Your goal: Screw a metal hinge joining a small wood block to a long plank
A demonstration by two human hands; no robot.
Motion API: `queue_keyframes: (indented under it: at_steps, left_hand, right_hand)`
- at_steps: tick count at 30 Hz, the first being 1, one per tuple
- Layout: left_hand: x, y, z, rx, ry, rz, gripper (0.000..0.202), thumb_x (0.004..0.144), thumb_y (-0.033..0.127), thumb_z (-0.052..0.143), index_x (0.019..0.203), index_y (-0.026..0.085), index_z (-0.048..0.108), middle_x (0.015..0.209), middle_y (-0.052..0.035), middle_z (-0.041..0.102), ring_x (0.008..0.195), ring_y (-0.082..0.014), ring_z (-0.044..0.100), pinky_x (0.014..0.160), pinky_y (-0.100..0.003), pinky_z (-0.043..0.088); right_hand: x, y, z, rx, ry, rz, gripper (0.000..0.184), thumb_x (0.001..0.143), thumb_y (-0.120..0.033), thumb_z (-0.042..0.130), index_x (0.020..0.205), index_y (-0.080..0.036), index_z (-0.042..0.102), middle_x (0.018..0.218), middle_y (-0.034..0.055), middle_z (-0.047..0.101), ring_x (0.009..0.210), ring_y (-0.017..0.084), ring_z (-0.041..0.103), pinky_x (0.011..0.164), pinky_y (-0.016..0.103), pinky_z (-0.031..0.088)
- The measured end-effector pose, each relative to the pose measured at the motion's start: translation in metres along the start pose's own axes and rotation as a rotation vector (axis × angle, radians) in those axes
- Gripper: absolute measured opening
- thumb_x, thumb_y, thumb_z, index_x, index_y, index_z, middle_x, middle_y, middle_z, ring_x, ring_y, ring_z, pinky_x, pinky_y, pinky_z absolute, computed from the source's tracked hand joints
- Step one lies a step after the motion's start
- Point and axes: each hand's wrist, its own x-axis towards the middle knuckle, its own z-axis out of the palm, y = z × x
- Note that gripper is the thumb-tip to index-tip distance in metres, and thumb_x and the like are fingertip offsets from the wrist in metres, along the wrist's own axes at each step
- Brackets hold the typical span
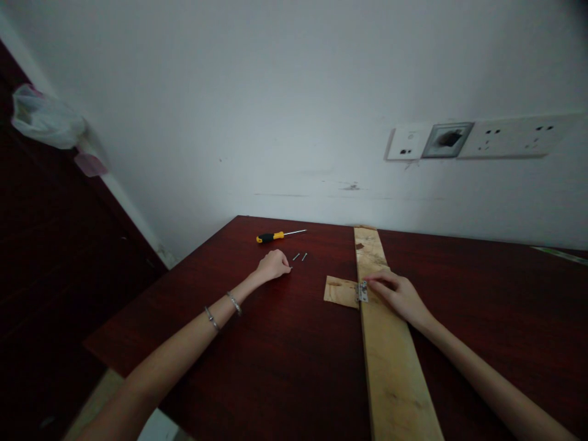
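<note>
You've got your left hand (273, 266) curled on the dark red wooden tabletop (257, 367), its fingers drawn together just beside two slim metal screws (304, 256). Are those fingertips pinching something small? In this dim light, you can't tell. Just beyond the screws lies a screwdriver with a black-and-yellow handle and a steel shaft (275, 236), with neither hand touching it.

Over to your right hand (399, 297): fingers open and spread, laid across a long, pale wooden plank (390, 361), with the fingertips right by a small silver metal hinge (362, 291). That hinge sits at the plank's left edge, against a small square of thin tan plywood (340, 291) lying flat on the table.

Two thin silver bangles (234, 303) circle your left wrist. Up on the white wall, there's a white electrical socket panel (514, 136), and off to the left, a crumpled plastic bag (46, 117) hangs by the dark red door (68, 245).
</note>
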Motion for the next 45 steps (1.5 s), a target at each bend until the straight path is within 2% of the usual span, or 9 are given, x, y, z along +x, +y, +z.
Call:
queue_keyframes:
  at_steps: [7,13,16,19,22,26,33,42,45]
  left_hand:
    - [0.005,0.006,0.000,-0.125,-0.039,0.171,0.010,0.065,0.022,0.064,0.063,0.015,0.071,0.065,-0.0043,0.068,0.064,-0.0172,0.062,0.060,-0.025,0.044]
    - [0.005,0.033,0.000,-0.288,-0.064,0.327,0.005,0.062,0.016,0.063,0.061,0.013,0.067,0.061,-0.0020,0.064,0.059,-0.0139,0.057,0.055,-0.023,0.041]
    - [0.002,0.052,0.001,-0.389,-0.079,0.390,0.011,0.068,0.022,0.062,0.070,0.012,0.067,0.064,-0.0023,0.063,0.056,-0.0106,0.053,0.052,-0.021,0.040]
    - [-0.003,0.074,0.006,-0.683,-0.095,0.405,0.024,0.074,0.034,0.060,0.080,0.011,0.064,0.065,-0.0015,0.059,0.044,-0.0053,0.043,0.041,-0.019,0.033]
    - [-0.007,0.096,0.015,-1.083,-0.111,0.375,0.031,0.069,0.040,0.067,0.076,0.011,0.061,0.058,0.0024,0.051,0.039,-0.0028,0.035,0.035,-0.018,0.026]
    - [-0.008,0.119,0.028,-1.283,-0.140,0.383,0.032,0.066,0.039,0.071,0.075,0.011,0.060,0.051,0.0057,0.044,0.039,-0.0032,0.033,0.034,-0.016,0.025]
    - [-0.018,0.136,0.042,-1.334,-0.172,0.366,0.029,0.068,0.039,0.071,0.077,0.012,0.061,0.045,0.0083,0.039,0.039,-0.0036,0.031,0.035,-0.016,0.025]
    - [-0.027,0.144,0.044,-1.169,-0.157,0.333,0.029,0.072,0.040,0.067,0.079,0.012,0.065,0.043,0.0074,0.042,0.034,-0.0036,0.033,0.034,-0.017,0.022]
    - [-0.027,0.144,0.042,-1.128,-0.141,0.347,0.028,0.072,0.039,0.066,0.079,0.012,0.066,0.042,0.0069,0.043,0.034,-0.0037,0.032,0.034,-0.017,0.022]
  right_hand:
    - [0.001,-0.001,0.001,0.015,0.001,0.010,0.021,0.076,-0.035,0.055,0.080,-0.021,0.070,0.086,0.0052,0.071,0.085,0.024,0.063,0.080,0.036,0.046]
    - [0.002,-0.002,0.000,0.017,0.012,-0.016,0.020,0.075,-0.033,0.055,0.079,-0.021,0.070,0.084,0.0047,0.071,0.081,0.023,0.064,0.078,0.035,0.047]
    - [0.003,-0.003,0.000,0.017,0.020,-0.017,0.021,0.075,-0.034,0.055,0.078,-0.020,0.070,0.083,0.0053,0.071,0.080,0.023,0.064,0.076,0.035,0.047]
    - [0.004,-0.010,0.001,0.039,0.060,-0.030,0.022,0.077,-0.036,0.055,0.078,-0.019,0.070,0.081,0.0059,0.071,0.076,0.022,0.064,0.072,0.034,0.048]
    - [0.004,-0.026,0.000,0.080,0.134,-0.092,0.021,0.078,-0.035,0.056,0.081,-0.019,0.070,0.083,0.0056,0.071,0.076,0.020,0.064,0.071,0.032,0.049]
    - [0.004,-0.053,-0.005,0.185,0.215,-0.103,0.021,0.077,-0.036,0.059,0.082,-0.019,0.071,0.089,0.0067,0.072,0.082,0.021,0.065,0.069,0.031,0.050]
    - [0.004,-0.066,-0.006,0.293,0.231,0.035,0.022,0.070,-0.036,0.066,0.081,-0.017,0.074,0.086,0.0082,0.073,0.079,0.023,0.066,0.059,0.031,0.052]
    - [0.004,-0.067,-0.004,0.376,0.238,0.096,0.024,0.069,-0.036,0.068,0.081,-0.016,0.074,0.083,0.0079,0.073,0.068,0.020,0.064,0.053,0.030,0.051]
    - [0.005,-0.064,-0.005,0.380,0.218,0.083,0.023,0.069,-0.036,0.068,0.081,-0.017,0.074,0.082,0.0071,0.073,0.068,0.020,0.065,0.056,0.031,0.052]
